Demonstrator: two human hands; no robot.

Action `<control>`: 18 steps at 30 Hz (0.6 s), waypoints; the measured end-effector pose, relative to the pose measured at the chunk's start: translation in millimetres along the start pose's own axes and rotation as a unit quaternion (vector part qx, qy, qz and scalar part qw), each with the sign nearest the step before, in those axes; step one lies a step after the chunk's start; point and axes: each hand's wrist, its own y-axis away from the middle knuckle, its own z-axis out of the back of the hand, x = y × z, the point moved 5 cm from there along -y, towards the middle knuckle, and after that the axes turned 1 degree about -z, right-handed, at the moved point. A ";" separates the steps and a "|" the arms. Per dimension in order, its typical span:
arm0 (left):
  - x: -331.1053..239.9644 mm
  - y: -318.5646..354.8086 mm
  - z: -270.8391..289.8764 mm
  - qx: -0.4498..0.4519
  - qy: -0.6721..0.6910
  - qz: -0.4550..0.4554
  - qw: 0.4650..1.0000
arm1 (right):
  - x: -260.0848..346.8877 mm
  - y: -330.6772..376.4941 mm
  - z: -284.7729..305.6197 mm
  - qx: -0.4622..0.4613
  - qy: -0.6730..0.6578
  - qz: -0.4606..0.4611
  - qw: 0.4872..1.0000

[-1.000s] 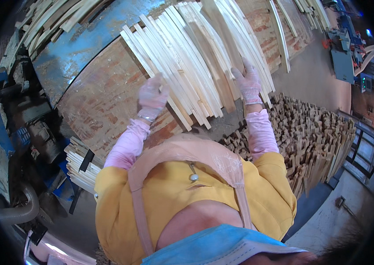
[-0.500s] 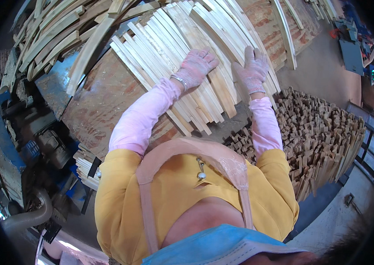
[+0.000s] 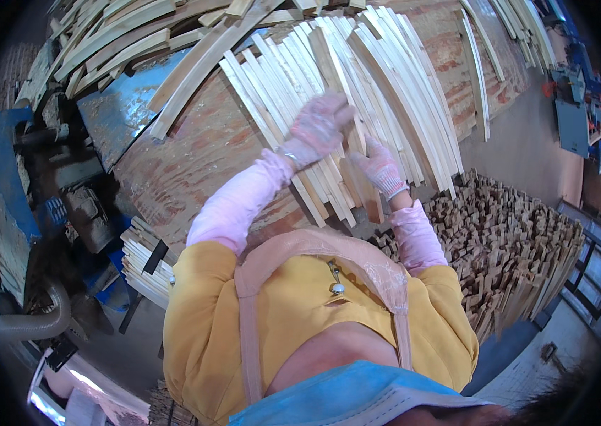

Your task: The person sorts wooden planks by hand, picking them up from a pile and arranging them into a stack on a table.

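Observation:
A row of pale, slightly curved wooden strips (image 3: 272,92) lies side by side on a worn board (image 3: 179,149). One wooden strip (image 3: 330,60) stands proud of the row, its near end between my two hands. My left hand (image 3: 318,128), in a pinkish knitted glove, is over the strips with its fingertips against that strip's left side; motion blurs the fingers. My right hand (image 3: 380,169), gloved alike, pinches the near end of the same strip from the right. Shorter, browner pieces (image 3: 361,188) lie below my hands at the near end of the row.
A dense stack of upright wood offcuts (image 3: 506,248) stands at the right. Curved strips (image 3: 123,35) are heaped at the far left, beside dark machinery (image 3: 80,206). A single strip (image 3: 476,78) lies apart to the right of the row.
My right hand has moved left off the right-hand strips to the middle one. My left hand has shifted slightly over the row, and one strip is now raised. The whole view has shifted a little.

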 end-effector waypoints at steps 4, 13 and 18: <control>135.8 84.1 26.8 -0.180 -0.189 0.220 0.940 | 12.6 10.8 4.4 0.041 -0.148 -0.025 0.988; 248.2 190.0 101.3 -0.115 -0.240 0.353 0.897 | -14.3 5.5 -21.3 -0.175 -0.014 0.042 0.984; 263.5 198.5 112.0 -0.056 -0.209 0.393 0.894 | 78.9 34.9 -2.0 -0.191 0.156 0.133 0.960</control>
